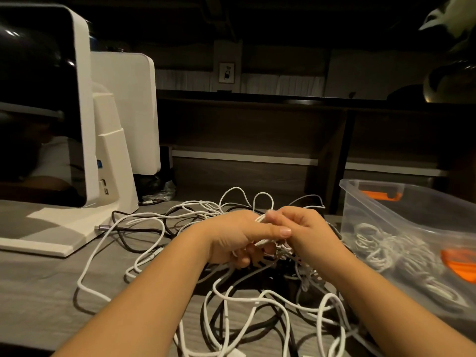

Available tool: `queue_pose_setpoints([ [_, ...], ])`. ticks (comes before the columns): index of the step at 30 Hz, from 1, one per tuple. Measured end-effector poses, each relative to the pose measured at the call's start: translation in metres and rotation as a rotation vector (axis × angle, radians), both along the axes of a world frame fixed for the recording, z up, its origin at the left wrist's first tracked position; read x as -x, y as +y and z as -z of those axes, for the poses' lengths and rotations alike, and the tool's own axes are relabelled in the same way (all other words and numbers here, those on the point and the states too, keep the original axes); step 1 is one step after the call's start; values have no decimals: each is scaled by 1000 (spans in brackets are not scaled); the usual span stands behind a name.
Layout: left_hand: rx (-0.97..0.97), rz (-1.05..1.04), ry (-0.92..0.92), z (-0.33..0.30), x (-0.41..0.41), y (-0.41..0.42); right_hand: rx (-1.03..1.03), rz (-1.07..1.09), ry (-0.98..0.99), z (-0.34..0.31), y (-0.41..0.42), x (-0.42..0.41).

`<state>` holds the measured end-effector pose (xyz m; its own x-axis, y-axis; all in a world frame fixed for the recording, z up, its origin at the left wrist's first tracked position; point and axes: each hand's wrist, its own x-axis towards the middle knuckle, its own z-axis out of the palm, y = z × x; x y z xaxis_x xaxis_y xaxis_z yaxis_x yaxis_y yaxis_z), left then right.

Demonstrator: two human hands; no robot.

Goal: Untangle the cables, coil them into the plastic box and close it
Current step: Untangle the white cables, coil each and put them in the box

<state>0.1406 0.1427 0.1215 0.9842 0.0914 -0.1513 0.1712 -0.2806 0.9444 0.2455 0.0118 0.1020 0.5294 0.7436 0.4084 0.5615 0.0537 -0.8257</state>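
A tangle of white and black cables (247,302) sprawls over the grey table in front of me. My left hand (231,238) curls its fingers round a few white strands above the heap, thumb stretched to the right. My right hand (306,228) meets it from the right and pinches the same white cable between fingertips. A clear plastic box (386,217) with orange latches stands at the right, with several coiled cables (386,248) lying inside it. No lid is visible.
A white monitor on a stand (77,161) occupies the left of the table, its base (51,228) close to the cable loops. A second white screen (128,112) stands behind it. A dark wooden shelf runs along the back.
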Motion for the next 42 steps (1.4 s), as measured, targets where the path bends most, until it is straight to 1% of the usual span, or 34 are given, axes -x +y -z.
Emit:
queue_pose_setpoints([
  [2,26,-11,-6,-1,0,-1,-93,-9,267,-6,-2,-4],
  [3,44,-11,-3,-1,-1,-2,-143,-30,368,-11,-5,-6],
  [4,82,-12,-4,-2,-1,-4,-184,-55,420,-13,-7,-9],
  [6,205,-39,-9,-3,-3,-6,-208,-90,385,-13,-10,-12],
  [8,286,-90,-19,-4,-4,-6,-194,-80,287,-9,-10,-11],
  [12,317,-179,-82,-1,-7,-7,-128,94,63,-6,-6,-12],
  [14,343,-250,-176,0,-11,-10,-109,152,27,-6,-6,-14],
  [16,397,-357,-313,0,-15,-11,-104,157,26,-6,-7,-16],
  [17,401,-422,-390,1,-16,-10,-93,138,21,-6,-7,-15],
  [20,311,-611,-600,4,-19,-7,-37,13,56,-4,-4,-9],
  [22,322,-679,-664,5,-21,-7,42,-67,98,0,-2,-3],
  [24,337,-680,-651,6,-22,-7,120,-101,108,1,0,0],
  [25,324,-666,-628,6,-22,-7,159,-77,92,1,1,-1],
  [27,284,-634,-569,6,-22,-6,224,52,-10,-1,1,-4],
  [29,219,-603,-499,6,-21,-5,237,191,-165,-2,-1,-7],
  [31,60,-575,-440,6,-21,-4,220,257,-270,-3,-3,-6],
  [32,-32,-552,-415,6,-20,-3,198,261,-292,-2,-4,-6],
  [35,-239,-429,-342,8,-17,-5,89,202,-346,-2,-4,-4],
  [37,-281,-348,-287,9,-15,-8,24,162,-392,-3,-4,-3],
  [39,-272,-292,-261,9,-13,-10,-34,183,-432,-4,-6,-6],
  [42,-289,-218,-246,9,-14,-12,-97,202,-431,-5,-8,-11],
])
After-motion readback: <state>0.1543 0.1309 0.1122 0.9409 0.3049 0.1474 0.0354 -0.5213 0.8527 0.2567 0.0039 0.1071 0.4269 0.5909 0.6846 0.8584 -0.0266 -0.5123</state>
